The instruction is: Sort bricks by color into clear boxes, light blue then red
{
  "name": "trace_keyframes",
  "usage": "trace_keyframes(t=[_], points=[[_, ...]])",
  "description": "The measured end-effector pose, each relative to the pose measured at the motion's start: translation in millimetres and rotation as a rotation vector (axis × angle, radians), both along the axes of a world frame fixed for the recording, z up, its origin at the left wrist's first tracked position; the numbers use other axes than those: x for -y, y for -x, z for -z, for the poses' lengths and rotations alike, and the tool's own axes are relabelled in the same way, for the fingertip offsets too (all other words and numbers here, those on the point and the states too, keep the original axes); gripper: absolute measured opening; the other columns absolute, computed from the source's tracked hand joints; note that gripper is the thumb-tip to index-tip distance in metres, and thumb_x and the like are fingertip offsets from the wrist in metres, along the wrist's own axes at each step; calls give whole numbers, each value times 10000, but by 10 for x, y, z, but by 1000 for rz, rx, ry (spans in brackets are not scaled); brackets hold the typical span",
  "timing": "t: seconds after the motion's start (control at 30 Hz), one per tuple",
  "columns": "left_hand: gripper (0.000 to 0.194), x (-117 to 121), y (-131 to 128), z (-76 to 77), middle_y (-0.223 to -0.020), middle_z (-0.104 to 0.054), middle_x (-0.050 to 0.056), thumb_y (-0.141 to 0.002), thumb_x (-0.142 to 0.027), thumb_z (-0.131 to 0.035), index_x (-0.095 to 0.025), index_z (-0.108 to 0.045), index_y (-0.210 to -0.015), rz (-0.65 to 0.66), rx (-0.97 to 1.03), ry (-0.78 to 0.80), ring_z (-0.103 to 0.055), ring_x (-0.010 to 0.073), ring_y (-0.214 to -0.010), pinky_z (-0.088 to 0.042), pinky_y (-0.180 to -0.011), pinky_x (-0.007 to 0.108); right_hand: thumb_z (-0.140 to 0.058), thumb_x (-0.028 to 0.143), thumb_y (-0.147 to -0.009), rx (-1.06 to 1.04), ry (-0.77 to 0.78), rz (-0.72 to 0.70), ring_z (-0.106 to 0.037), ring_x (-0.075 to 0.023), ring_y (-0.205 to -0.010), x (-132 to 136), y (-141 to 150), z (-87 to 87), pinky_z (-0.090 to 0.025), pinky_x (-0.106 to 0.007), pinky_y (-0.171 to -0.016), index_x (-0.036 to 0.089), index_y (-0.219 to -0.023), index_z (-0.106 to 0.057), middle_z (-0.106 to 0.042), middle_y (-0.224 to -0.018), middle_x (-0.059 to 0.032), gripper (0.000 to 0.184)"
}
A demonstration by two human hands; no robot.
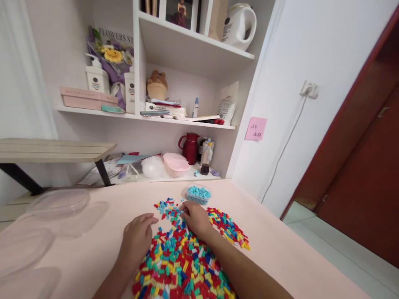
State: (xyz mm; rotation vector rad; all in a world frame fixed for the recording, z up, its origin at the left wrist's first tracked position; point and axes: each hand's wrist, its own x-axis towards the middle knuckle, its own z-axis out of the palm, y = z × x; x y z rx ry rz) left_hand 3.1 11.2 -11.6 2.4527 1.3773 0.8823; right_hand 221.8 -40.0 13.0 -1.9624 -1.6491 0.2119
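Loose toy building bricks (174, 265) in red, yellow, green, blue and white lie in a wide heap between my forearms. My right hand (195, 219) is at the far end of this heap, its fingers pinched together beside a small group of mostly light-blue bricks (164, 206). Whatever sits between those fingertips is too small to make out. Just beyond it stands a clear plastic tub (198, 201) filled with light-blue bricks. My left hand (139, 233) rests at the heap's left edge, fingers loosely bent and thumb apart, holding nothing visible.
A second brick pile (229, 226) lies right of my right hand. Clear plastic containers and lids (59, 201) spread over the left of the pink tabletop (106, 245). Behind stand a pink bowl (176, 164), a red jug (190, 148) and a bottle (206, 160) beneath white shelves (187, 120).
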Motion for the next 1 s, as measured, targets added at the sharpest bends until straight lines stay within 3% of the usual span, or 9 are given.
trace_keyframes(t=[0.2, 0.4, 0.67, 0.87, 1.0], points=[[424, -18, 3, 18, -1182, -719, 11, -830, -97, -407, -277, -764, -971, -2, -15, -6, -624, 194, -1156, -456, -1025, 390, -666, 203, -770, -237, -83, -49, -627, -153, -732, -48, -83, 124, -412, -225, -653, 217, -852, -699, -699, -787, 11, 90], [428, -1, -2, -13, -1182, -721, -3, -836, -104, -401, -291, -764, -964, -14, -37, -4, -625, 185, -1156, -461, -1021, 380, -575, 229, -856, -291, -142, -85, -652, -164, -753, -57, -110, 143, -456, -242, -695, 214, -806, -730, -738, -817, -4, 163], [440, -22, 4, -43, -1195, -716, -4, -829, -104, -398, -291, -767, -979, -12, -61, 7, -629, 195, -1155, -471, -1020, 392, -614, 231, -869, 8, -262, -174, -656, -185, -866, 83, -49, -29, -451, -263, -786, 273, -885, -757, -735, -918, -15, 149], [433, 15, -5, -89, -1186, -721, -4, -826, -111, -404, -286, -770, -975, -15, -52, 21, -630, 194, -1155, -466, -1033, 395, -588, 262, -884, 9, -503, 59, -617, -213, -852, 81, -427, -232, -453, -328, -826, 236, -946, -746, -711, -869, -51, 172], [431, 2, 1, -90, -1172, -728, -7, -815, -114, -404, -285, -773, -961, -14, -64, 14, -640, 183, -1133, -476, -1024, 376, -540, 272, -886, -59, -547, 196, -605, -241, -963, 76, -776, -213, -440, -388, -909, 236, -1036, -732, -729, -965, -58, 246]])
